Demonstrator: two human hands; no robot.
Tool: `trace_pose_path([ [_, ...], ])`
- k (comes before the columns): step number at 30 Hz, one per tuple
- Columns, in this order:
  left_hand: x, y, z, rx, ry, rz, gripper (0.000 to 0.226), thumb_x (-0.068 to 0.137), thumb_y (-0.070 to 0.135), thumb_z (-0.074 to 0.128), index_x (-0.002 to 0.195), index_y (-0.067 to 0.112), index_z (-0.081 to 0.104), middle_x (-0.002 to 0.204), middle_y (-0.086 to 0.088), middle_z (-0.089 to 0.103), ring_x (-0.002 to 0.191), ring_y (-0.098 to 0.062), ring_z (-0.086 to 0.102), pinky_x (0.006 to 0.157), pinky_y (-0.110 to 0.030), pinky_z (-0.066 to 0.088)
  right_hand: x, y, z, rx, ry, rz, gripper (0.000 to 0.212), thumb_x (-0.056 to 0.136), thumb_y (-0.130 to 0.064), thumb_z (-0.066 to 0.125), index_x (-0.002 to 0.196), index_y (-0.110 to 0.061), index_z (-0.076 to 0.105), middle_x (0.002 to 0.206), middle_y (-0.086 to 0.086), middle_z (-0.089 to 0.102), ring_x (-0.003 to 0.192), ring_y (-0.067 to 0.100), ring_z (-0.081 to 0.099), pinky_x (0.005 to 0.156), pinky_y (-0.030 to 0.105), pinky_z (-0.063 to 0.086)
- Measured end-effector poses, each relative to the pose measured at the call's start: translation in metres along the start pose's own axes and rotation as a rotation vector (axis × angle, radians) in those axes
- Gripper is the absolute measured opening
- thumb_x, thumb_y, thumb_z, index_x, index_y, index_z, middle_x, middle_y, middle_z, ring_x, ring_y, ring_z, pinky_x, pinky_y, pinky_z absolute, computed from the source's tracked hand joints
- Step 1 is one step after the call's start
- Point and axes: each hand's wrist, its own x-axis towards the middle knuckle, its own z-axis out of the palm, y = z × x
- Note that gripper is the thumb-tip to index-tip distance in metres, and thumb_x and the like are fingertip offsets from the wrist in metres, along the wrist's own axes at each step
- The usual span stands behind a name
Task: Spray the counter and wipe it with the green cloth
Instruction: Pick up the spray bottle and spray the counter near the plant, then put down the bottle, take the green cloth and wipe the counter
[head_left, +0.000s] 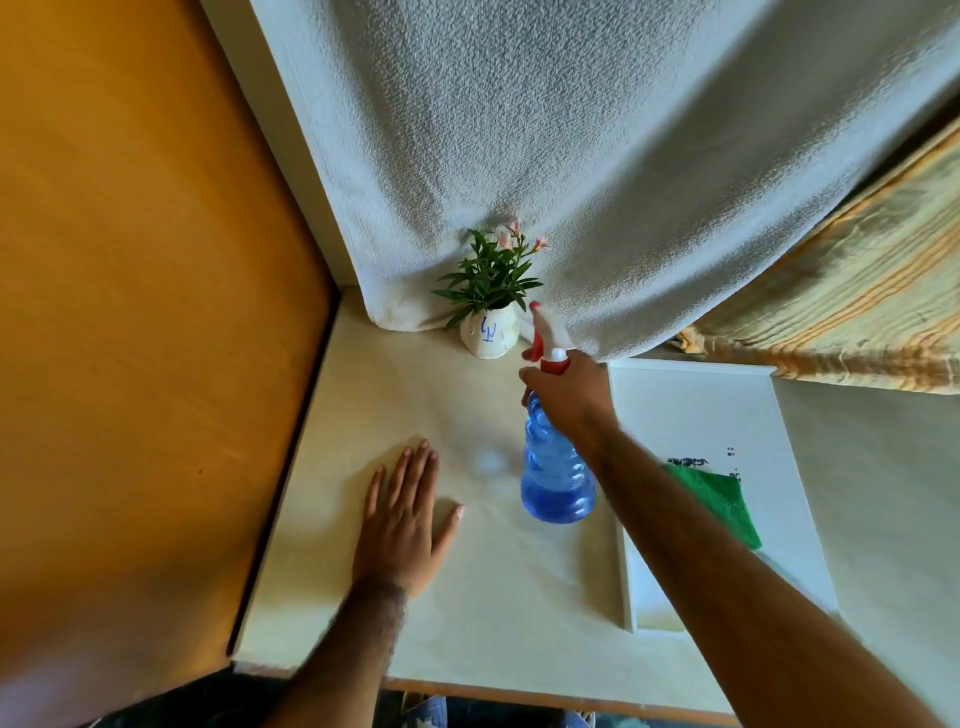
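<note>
A clear blue spray bottle (555, 475) with a red and white trigger head stands on the cream counter (467, 587), partly filled with blue liquid. My right hand (569, 397) is wrapped around its neck just below the trigger. My left hand (402, 512) lies flat on the counter to the bottom left of the bottle, fingers spread, holding nothing. The green cloth (722, 501) rests on a white tray (727, 415) to the right, partly hidden behind my right forearm.
A small white pot with a green plant and pink flowers (491, 312) stands at the back, just behind the bottle. A white towel (571, 156) hangs behind it, striped fabric (852, 291) at right. An orange wooden panel (145, 312) borders the counter's left edge.
</note>
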Motion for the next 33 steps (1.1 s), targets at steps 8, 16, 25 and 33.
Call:
trace_pose_path([
  [8, 0.001, 0.001, -0.001, -0.008, -0.007, 0.009, 0.081, 0.102, 0.063, 0.031, 0.165, 0.011, 0.025, 0.173, -0.01, 0.026, 0.159, -0.03, 0.028, 0.127, -0.054, 0.025, 0.005, -0.009, -0.095, 0.355, 0.343, -0.283, 0.025, 0.075, 0.001, 0.069, 0.089, -0.017, 0.076, 0.068, -0.013, 0.073, 0.062, 0.009, 0.065, 0.062, 0.026, 0.055],
  [16, 0.001, 0.002, -0.002, -0.017, 0.002, 0.018, 0.081, 0.105, 0.065, 0.021, 0.163, 0.01, 0.029, 0.171, -0.012, 0.031, 0.157, -0.031, 0.033, 0.127, -0.052, 0.023, 0.038, 0.04, -0.129, 0.234, 0.44, -0.382, 0.013, 0.086, -0.013, 0.074, 0.094, -0.022, 0.07, 0.076, 0.02, 0.07, 0.071, 0.031, 0.071, 0.071, 0.036, 0.059],
  [25, 0.0, 0.0, 0.0, -0.012, 0.007, 0.026, 0.08, 0.102, 0.061, 0.033, 0.164, 0.011, 0.028, 0.172, -0.012, 0.03, 0.158, -0.03, 0.03, 0.127, -0.054, 0.026, 0.047, 0.066, -0.125, 0.313, 0.328, -0.402, 0.037, 0.083, -0.019, 0.084, 0.115, -0.015, 0.068, 0.078, 0.013, 0.068, 0.072, 0.018, 0.064, 0.073, 0.03, 0.056],
  [33, 0.001, 0.0, 0.0, -0.03, -0.03, 0.01, 0.081, 0.101, 0.062, 0.033, 0.165, 0.013, 0.024, 0.173, -0.01, 0.026, 0.16, -0.029, 0.026, 0.128, -0.055, 0.025, 0.038, 0.105, -0.13, 0.102, 0.269, -0.256, 0.082, 0.065, -0.05, 0.092, 0.133, -0.025, 0.052, 0.122, -0.003, 0.067, 0.113, 0.012, 0.064, 0.1, 0.035, 0.053],
])
